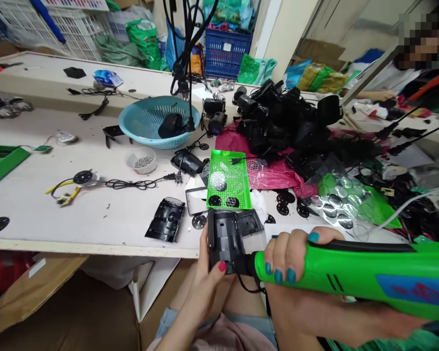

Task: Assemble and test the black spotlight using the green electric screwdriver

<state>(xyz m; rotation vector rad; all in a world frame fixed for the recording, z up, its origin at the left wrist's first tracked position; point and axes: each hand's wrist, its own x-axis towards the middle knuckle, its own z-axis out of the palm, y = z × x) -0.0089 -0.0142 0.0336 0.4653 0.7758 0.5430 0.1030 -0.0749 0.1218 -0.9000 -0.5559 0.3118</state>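
Observation:
My left hand (209, 279) is closed around a black plastic housing (224, 239) at the table's front edge, its thumb pressed on the near end. Wrapped round a green electric screwdriver (336, 268) is my right hand (290, 253). The tool lies sideways, its black nose against the housing's lower right; the tip is hidden. A black flap (250, 223) sticks out on the housing's right side. Just beyond lies a green perforated tray (229, 183) with round discs in it. Left of my hands, an open black shell (166, 220) rests on the table.
A blue colander (131, 119) holds a black part. Near it stands a small tub of screws (144, 162). A heap of black housings (278, 112) covers a magenta sheet (270, 180). Black cables (186, 53) hang over the table. Another person's arm (378, 95) shows at far right.

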